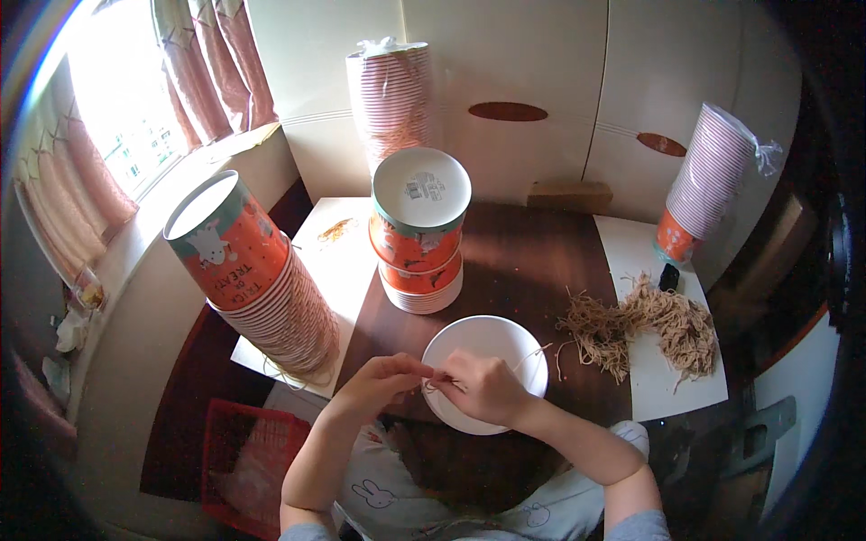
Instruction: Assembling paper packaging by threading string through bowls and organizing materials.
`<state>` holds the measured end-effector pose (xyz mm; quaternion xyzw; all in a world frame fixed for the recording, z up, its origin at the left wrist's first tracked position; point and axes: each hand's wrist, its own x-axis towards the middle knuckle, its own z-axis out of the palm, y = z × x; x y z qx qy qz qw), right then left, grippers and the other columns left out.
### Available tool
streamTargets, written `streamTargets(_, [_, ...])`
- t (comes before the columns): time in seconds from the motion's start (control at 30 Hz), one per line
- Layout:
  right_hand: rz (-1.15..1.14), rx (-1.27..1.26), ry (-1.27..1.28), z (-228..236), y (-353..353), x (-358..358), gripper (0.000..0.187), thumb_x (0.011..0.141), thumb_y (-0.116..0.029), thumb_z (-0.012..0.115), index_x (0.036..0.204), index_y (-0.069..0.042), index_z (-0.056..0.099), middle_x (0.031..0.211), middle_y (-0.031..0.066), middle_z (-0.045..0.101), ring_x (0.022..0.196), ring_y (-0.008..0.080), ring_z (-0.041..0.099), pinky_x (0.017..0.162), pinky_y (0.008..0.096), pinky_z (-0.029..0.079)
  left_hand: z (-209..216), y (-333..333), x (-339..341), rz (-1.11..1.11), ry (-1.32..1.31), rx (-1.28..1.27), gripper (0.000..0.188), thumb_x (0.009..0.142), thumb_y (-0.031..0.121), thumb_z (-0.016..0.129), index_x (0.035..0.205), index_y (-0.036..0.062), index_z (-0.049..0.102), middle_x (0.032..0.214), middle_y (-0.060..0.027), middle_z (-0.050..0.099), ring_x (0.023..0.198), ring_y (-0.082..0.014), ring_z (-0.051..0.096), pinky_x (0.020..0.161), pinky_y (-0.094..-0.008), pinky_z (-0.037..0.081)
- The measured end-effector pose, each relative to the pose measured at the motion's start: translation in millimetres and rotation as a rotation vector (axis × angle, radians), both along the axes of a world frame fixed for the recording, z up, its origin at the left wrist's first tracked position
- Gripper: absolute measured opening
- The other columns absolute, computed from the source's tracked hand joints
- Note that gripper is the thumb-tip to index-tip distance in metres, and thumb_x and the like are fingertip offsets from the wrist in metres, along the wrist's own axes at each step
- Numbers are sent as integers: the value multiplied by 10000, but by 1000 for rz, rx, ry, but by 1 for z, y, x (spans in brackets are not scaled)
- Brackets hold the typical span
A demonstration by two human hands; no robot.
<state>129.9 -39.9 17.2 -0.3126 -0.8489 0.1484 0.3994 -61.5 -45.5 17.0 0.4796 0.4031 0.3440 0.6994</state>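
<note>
A round white container (pixel 519 335) stands at the table's front edge, directly under my hands; its outer side is hidden. My left hand (pixel 383 380) comes over its left rim, thumb and forefinger pinched together. Against those fingertips, my right hand (pixel 483 388) is curled closed above the container. A thin beige cord (pixel 534 355) sticks out past the right hand toward the right rim, and a bit of it shows at the joined fingertips. How the cord runs inside the fingers is hidden.
A tangled pile of beige cords (pixel 672 329) lies right, partly on a white board (pixel 695 393). Orange and green paper buckets (pixel 419 236) stand upside down behind the container. Tall nested stacks stand left (pixel 271 279), far back (pixel 392 108) and right (pixel 708 180). A red basket (pixel 216 451) sits lower left.
</note>
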Motion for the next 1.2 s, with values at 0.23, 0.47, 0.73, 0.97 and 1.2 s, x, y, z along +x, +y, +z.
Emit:
streamTargets(0.23, [49,-210,115,11,1,3,101,712,-84,642,768,-35,575,707,89,559,589,201,564,526,290,454,-1,-4,8,12,313,537,102,771,64,595,857,9,592,663,30,498,682,-54,496,603,-182,400])
streamTargets(0.47, [113,-401,23,11,6,6,131,721,-138,623,769,-29,570,736,119,575,665,243,584,603,338,455,7,-6,7,99,123,218,92,801,103,567,822,14,582,742,-8,567,702,-55,504,622,-188,402])
streamTargets(0.73, [147,-557,-25,5,10,8,142,745,-153,595,801,-23,576,752,124,598,697,224,594,648,316,458,4,-1,0,169,31,94,42,803,62,542,819,25,534,775,-22,576,735,-67,522,667,-188,411])
streamTargets(0.97, [148,-634,59,10,8,8,132,768,-135,579,822,-16,565,753,112,606,717,186,601,644,300,460,-2,-9,8,99,177,354,155,770,81,604,887,16,526,791,-33,570,792,-76,535,702,-212,444])
streamTargets(1.2, [155,-614,75,11,9,8,140,774,-140,581,831,-16,550,755,103,606,709,179,600,635,296,460,2,-10,12,62,371,395,147,763,75,628,858,15,534,779,-19,583,691,-53,537,605,-183,447])
